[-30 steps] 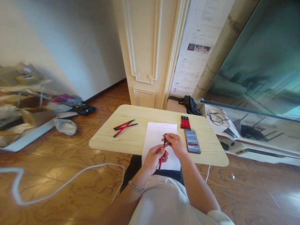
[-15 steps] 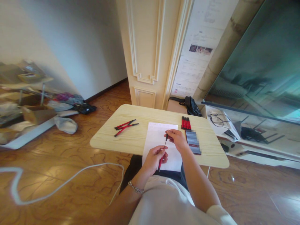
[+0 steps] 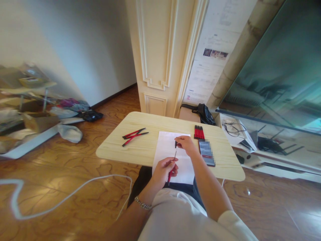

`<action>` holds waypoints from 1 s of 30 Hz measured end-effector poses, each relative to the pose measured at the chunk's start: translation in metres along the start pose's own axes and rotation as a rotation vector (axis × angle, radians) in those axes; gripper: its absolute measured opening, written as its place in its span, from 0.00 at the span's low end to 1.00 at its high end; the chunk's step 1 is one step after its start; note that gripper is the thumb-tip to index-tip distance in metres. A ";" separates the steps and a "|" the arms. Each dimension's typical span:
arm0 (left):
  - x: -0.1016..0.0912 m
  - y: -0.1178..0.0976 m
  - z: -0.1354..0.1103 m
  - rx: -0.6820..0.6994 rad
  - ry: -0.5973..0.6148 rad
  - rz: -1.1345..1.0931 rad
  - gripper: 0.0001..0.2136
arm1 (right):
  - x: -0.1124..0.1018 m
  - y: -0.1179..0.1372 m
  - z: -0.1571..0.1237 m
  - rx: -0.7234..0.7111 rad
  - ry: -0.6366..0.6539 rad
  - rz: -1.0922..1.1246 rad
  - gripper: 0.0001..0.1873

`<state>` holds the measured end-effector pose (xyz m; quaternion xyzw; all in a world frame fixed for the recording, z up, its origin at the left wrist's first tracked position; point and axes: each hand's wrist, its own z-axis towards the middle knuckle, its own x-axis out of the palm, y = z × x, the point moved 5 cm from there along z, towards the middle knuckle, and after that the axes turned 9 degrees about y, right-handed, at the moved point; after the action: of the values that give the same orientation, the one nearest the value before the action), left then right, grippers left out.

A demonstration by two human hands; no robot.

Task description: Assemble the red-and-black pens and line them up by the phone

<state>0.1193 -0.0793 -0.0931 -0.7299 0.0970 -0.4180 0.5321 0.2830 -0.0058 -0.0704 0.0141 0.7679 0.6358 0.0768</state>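
My left hand (image 3: 164,169) is closed round a red pen (image 3: 171,168) with its thin refill tip bared and pointing up. My right hand (image 3: 185,143) pinches the pen's small black cap (image 3: 176,144) a little above and apart from the tip. Both hands hover over a white sheet of paper (image 3: 166,148) on a small light wooden table (image 3: 140,150). Three red and black pens (image 3: 134,135) lie loose at the table's left. A neat row of several red pens (image 3: 199,132) lies at the back right.
A dark phone (image 3: 207,152) lies on the table just right of the paper. A white cable (image 3: 65,197) snakes over the wooden floor at left. A black bag (image 3: 204,113) sits behind the table. Low glass furniture with cables stands at right.
My right hand has pulled the black cap off the pen and drawn it up and away. The left hand with the red barrel has sunk slightly towards me.
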 end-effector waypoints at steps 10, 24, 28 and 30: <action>-0.012 -0.007 -0.001 0.016 -0.063 -0.031 0.20 | 0.030 0.001 0.005 0.054 -0.140 -0.897 0.10; -0.009 -0.009 -0.001 0.024 -0.075 -0.056 0.18 | 0.017 0.011 -0.018 -0.100 -0.132 -0.449 0.19; -0.007 -0.007 0.000 0.028 -0.062 -0.063 0.18 | 0.016 0.005 -0.046 -0.131 0.025 -0.055 0.20; -0.005 -0.006 0.000 0.032 -0.058 -0.059 0.18 | 0.018 0.003 -0.059 -0.129 0.066 -0.003 0.19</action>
<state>0.1142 -0.0738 -0.0900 -0.7356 0.0534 -0.4139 0.5336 0.2570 -0.0605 -0.0585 -0.0131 0.7273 0.6841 0.0533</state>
